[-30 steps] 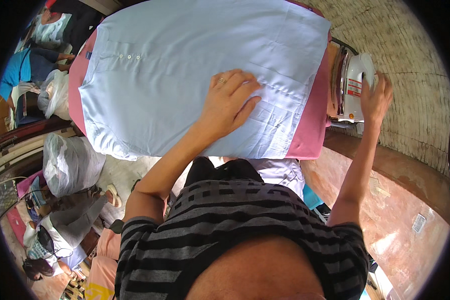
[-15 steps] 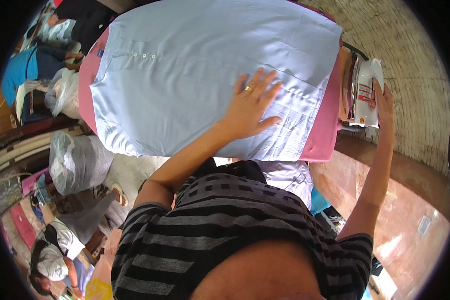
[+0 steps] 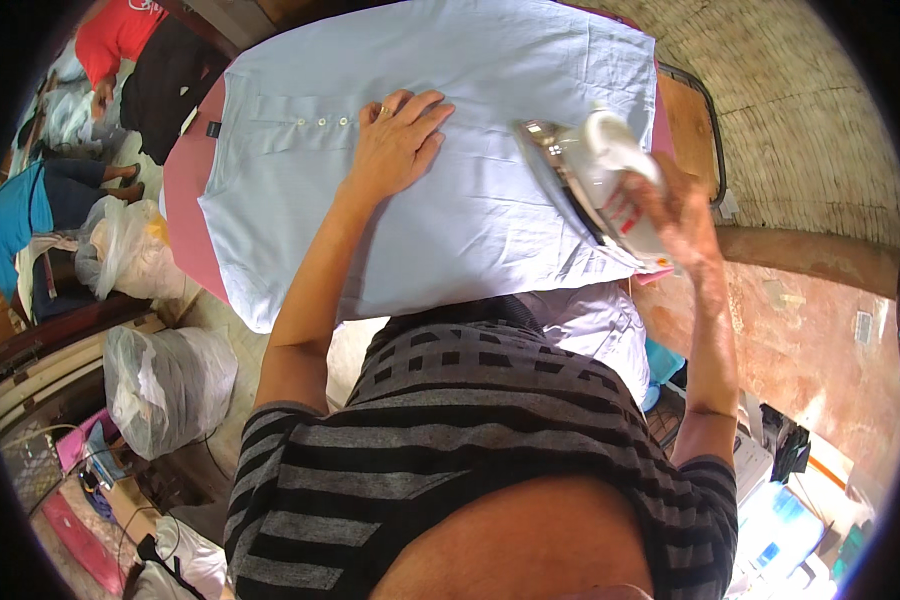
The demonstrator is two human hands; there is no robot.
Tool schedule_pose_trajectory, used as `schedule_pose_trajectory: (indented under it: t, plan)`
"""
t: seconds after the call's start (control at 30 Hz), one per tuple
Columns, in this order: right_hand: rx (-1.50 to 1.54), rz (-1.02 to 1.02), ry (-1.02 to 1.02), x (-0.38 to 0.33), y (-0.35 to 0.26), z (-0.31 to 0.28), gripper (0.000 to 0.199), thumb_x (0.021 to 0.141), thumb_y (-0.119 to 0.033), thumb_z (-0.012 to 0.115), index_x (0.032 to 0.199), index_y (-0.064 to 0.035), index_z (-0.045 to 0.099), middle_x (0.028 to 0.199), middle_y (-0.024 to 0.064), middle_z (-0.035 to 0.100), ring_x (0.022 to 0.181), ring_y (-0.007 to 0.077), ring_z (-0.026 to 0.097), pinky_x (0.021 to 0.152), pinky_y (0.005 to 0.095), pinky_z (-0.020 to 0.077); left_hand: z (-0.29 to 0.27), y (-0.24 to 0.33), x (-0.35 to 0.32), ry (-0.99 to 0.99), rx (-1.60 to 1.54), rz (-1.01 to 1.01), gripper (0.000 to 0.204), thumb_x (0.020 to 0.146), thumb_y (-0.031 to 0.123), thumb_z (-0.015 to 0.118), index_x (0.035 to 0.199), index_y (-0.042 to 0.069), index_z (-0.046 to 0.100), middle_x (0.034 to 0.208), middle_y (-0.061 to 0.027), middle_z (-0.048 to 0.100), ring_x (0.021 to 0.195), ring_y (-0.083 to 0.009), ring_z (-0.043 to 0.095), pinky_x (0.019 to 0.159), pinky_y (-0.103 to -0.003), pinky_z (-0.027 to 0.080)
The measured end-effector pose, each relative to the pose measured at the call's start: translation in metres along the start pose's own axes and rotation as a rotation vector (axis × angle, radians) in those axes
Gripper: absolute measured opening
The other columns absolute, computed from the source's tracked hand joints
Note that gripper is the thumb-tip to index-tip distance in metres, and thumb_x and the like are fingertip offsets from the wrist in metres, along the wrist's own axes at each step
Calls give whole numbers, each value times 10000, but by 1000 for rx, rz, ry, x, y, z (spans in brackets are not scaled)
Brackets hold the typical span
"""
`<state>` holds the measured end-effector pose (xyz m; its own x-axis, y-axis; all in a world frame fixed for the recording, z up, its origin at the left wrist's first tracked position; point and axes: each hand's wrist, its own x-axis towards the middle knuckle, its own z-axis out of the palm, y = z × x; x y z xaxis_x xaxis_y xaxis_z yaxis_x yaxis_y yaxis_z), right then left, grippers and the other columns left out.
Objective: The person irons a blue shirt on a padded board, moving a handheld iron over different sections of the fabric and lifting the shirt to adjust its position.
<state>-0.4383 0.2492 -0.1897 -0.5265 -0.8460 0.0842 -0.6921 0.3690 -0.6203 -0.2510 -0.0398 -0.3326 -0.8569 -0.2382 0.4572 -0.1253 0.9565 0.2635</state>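
A light blue shirt (image 3: 450, 190) with a short row of white buttons lies spread over a pink-covered ironing board (image 3: 188, 200). My left hand (image 3: 398, 140) rests flat on the shirt's middle, fingers stretched out beside the buttons, a ring on one finger. In my right hand (image 3: 675, 210) is a white clothes iron (image 3: 610, 165), gripped by its handle and tilted, blurred by motion. It is over the shirt's right end; whether its soleplate touches the cloth I cannot tell. Creases run across the fabric near it.
The board's bare wooden end (image 3: 692, 130) with a dark metal frame juts out at the right, near a woven wall (image 3: 800, 140). A plastic-wrapped bundle (image 3: 170, 385) stands at left. Beyond it are other people, one in red (image 3: 118, 40), one in blue (image 3: 18, 235).
My right hand has brought the iron leftward from the board's end to over the shirt. My left hand has slid left and farther away along the cloth, toward the buttons.
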Motion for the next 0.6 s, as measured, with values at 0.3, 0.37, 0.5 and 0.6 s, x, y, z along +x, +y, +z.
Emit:
schedule_pose_trajectory:
  t: [0.3, 0.37, 0.5, 0.6]
  plan:
    - [-88, -246, 5, 37, -39, 88, 269, 944, -215, 649, 919, 27, 533, 624, 238, 613, 551, 398, 648, 474, 432, 481, 6, -24, -13, 22, -5, -26, 406, 937, 230, 507, 1324, 112, 547, 1424, 17, 477, 1282, -235, 435, 993, -482, 320]
    - [-90, -318, 62, 53, -34, 97, 285, 941, -227, 655, 893, 29, 538, 619, 246, 598, 548, 409, 637, 463, 433, 469, 8, -29, -19, 41, 64, -63, 433, 960, 273, 486, 1357, 104, 517, 1467, 2, 443, 1344, -254, 396, 1043, -507, 301]
    - [-48, -247, 74, 90, -41, 109, 307, 929, -241, 673, 851, 29, 548, 630, 258, 591, 562, 418, 630, 471, 431, 464, 3, -38, -25, 28, 147, -136, 477, 986, 344, 450, 1399, 106, 476, 1520, -22, 390, 1410, -286, 334, 1107, -551, 250]
    - [-17, -151, 51, 85, -39, 111, 326, 939, -266, 654, 857, 33, 552, 652, 256, 599, 607, 415, 642, 526, 432, 483, 1, -37, -26, 10, 145, -161, 488, 985, 352, 451, 1407, 106, 466, 1528, -28, 381, 1413, -289, 331, 1114, -554, 238]
